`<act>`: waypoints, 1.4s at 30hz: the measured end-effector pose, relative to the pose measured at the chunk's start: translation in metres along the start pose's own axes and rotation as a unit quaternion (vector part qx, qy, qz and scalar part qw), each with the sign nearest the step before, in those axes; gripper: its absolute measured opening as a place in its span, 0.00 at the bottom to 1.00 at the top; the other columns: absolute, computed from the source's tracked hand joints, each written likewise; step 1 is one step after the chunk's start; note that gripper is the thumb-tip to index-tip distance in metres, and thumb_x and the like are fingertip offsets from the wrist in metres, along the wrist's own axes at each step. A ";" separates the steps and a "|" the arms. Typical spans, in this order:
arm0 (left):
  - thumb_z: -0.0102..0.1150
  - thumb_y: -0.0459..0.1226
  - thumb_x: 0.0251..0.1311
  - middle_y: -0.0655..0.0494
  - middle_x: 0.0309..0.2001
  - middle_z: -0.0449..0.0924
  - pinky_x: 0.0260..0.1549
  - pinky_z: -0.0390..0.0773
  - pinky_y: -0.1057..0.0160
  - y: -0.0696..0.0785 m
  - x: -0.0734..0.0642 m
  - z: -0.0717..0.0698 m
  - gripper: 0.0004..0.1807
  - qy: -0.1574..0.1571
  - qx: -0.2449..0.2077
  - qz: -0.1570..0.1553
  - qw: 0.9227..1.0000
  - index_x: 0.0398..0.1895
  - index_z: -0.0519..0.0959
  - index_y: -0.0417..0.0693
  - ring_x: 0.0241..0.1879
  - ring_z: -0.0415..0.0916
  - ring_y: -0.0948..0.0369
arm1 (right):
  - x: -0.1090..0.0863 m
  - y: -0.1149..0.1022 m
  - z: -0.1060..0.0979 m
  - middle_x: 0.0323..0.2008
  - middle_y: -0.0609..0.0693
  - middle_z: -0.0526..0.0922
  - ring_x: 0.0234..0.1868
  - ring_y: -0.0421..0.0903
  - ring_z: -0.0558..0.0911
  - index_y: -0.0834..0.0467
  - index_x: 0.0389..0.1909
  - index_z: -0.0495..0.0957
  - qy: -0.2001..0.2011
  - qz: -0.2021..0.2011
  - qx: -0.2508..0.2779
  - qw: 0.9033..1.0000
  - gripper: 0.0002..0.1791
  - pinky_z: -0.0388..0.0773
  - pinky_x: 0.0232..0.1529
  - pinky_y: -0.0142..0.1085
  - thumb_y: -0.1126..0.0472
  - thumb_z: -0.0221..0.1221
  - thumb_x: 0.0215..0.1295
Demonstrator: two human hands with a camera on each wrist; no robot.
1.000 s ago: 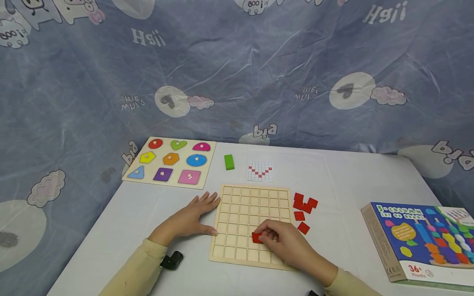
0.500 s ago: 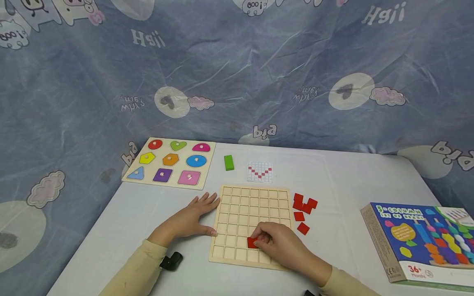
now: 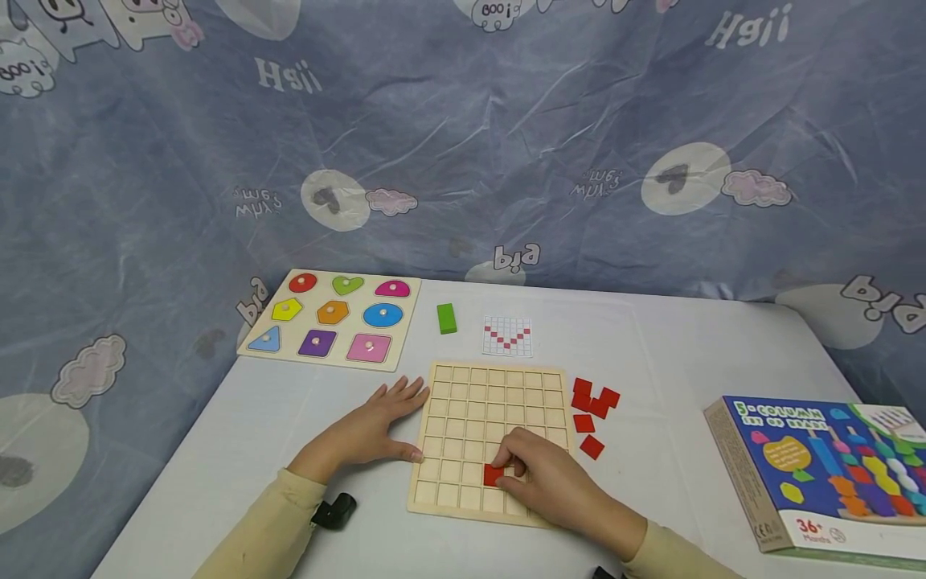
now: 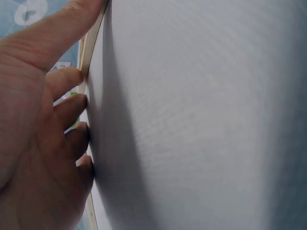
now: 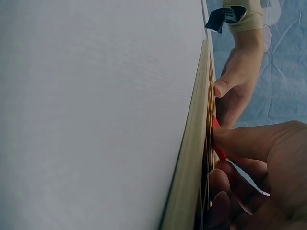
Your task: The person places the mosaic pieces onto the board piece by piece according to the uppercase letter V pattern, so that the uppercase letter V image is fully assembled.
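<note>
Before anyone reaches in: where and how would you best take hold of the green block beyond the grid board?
Probably pinch the green block across its two long sides, coming straight down from above. It lies flat on the white table, narrow and clear of the pattern card, so fingers fit on either side.

The box (image 3: 832,474) at the right edge of the surface read "36+ Months" in its corner; its title line was too small to read surely. The backdrop cloth (image 3: 463,121) carried mirrored print: "Hgii", "big" and "boo!", each repeated.
</note>
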State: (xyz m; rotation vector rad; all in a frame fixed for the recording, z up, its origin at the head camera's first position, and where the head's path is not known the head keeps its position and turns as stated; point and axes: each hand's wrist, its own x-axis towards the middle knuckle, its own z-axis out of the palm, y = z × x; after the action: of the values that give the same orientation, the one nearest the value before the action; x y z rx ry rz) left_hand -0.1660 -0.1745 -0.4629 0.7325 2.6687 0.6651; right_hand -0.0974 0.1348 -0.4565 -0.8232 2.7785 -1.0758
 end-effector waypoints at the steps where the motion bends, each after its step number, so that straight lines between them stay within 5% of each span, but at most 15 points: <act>1: 0.76 0.59 0.47 0.54 0.81 0.50 0.78 0.40 0.44 0.000 0.000 0.000 0.58 0.000 0.000 -0.001 1.000 0.80 0.58 0.54 0.81 0.39 0.49 | 0.000 0.000 0.000 0.31 0.37 0.74 0.31 0.35 0.74 0.46 0.34 0.78 -0.002 0.001 -0.005 1.000 0.13 0.73 0.32 0.26 0.64 0.72 0.57; 10: 0.76 0.59 0.47 0.55 0.81 0.50 0.78 0.40 0.44 -0.001 0.000 0.000 0.58 0.001 -0.003 -0.003 1.000 0.80 0.58 0.55 0.81 0.39 0.50 | -0.001 -0.001 -0.001 0.38 0.34 0.78 0.34 0.34 0.74 0.46 0.42 0.84 -0.018 -0.006 -0.015 1.000 0.11 0.74 0.34 0.26 0.62 0.72 0.60; 42: 0.76 0.60 0.47 0.54 0.81 0.50 0.78 0.40 0.44 0.000 0.000 0.001 0.58 0.001 -0.007 -0.001 1.000 0.80 0.59 0.55 0.81 0.38 0.50 | -0.004 0.000 -0.005 0.37 0.35 0.77 0.34 0.34 0.75 0.45 0.44 0.85 -0.009 0.018 0.011 1.000 0.10 0.74 0.33 0.26 0.60 0.68 0.65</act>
State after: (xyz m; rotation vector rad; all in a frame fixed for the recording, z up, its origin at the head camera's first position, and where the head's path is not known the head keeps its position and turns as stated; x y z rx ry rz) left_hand -0.1657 -0.1746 -0.4634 0.7251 2.6637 0.6841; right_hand -0.0947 0.1399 -0.4529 -0.7752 2.7498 -1.0852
